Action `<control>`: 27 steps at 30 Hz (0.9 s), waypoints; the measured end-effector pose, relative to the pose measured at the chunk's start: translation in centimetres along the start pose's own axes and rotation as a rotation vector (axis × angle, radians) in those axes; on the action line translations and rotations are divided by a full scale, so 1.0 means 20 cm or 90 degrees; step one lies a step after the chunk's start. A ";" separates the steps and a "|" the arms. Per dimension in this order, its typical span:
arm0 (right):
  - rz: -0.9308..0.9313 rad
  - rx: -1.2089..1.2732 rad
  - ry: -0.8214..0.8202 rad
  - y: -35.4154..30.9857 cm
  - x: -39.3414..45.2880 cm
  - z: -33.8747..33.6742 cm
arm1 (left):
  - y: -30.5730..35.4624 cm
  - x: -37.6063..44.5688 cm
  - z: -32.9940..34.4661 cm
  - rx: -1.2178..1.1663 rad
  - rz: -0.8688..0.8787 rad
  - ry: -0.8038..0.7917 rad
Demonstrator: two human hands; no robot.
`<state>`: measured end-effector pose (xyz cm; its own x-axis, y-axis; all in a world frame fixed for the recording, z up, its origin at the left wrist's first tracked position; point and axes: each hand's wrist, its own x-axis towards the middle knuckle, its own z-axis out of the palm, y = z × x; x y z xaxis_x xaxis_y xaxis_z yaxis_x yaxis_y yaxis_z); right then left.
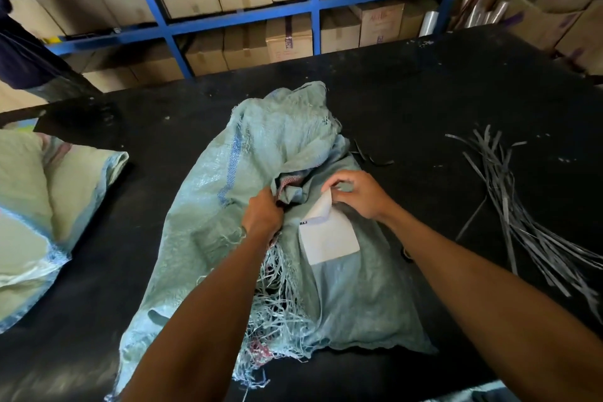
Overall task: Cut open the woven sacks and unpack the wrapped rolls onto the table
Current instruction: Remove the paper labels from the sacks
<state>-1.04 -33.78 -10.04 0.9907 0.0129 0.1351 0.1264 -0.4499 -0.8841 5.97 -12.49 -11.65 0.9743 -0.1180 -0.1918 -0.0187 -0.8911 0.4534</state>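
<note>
Woven sack (pixel 287 153), pale green and frayed, lying crumpled mid-table (pixel 440 91); left hand (pixel 262 215) gripping a bunched fold at its centre, right hand (pixel 359 194) just beside it pinching the lifted corner of a white label (pixel 329 238); cut straps (pixel 522 206) lying well apart.

Sack (pixel 293 153) contents hidden; pale sack (pixel 49 206) cut by left edge.

Our left hand (pixel 262 214): fingers curled tight, knuckles up, forearm reaching forward | our right hand (pixel 359 194): thumb and fingertips pinched together, wrist bent inward, forearm angled in from right
</note>
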 end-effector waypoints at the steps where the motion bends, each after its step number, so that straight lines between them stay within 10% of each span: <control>1: 0.000 0.013 0.005 -0.01 0.00 0.00 | 0.00 0.00 0.01 0.014 0.003 0.006; 8: 0.078 0.030 -0.111 0.04 -0.05 0.03 | -0.01 -0.03 0.02 0.038 0.031 0.045; 13: 0.124 0.091 -0.025 0.04 -0.04 0.00 | 0.02 -0.09 -0.01 0.145 0.333 0.218; 20: 0.157 0.078 -0.005 0.03 -0.08 -0.02 | -0.04 0.00 0.07 0.290 0.258 -0.179; 27: 0.149 0.250 0.051 -0.07 -0.12 -0.15 | 0.01 -0.02 0.05 0.339 0.203 -0.256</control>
<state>-3.69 -35.90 -7.79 0.9898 -0.1252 -0.0678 -0.0758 -0.0607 -0.9953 5.42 -13.00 -12.45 0.7480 -0.4672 -0.4715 -0.4933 -0.8665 0.0761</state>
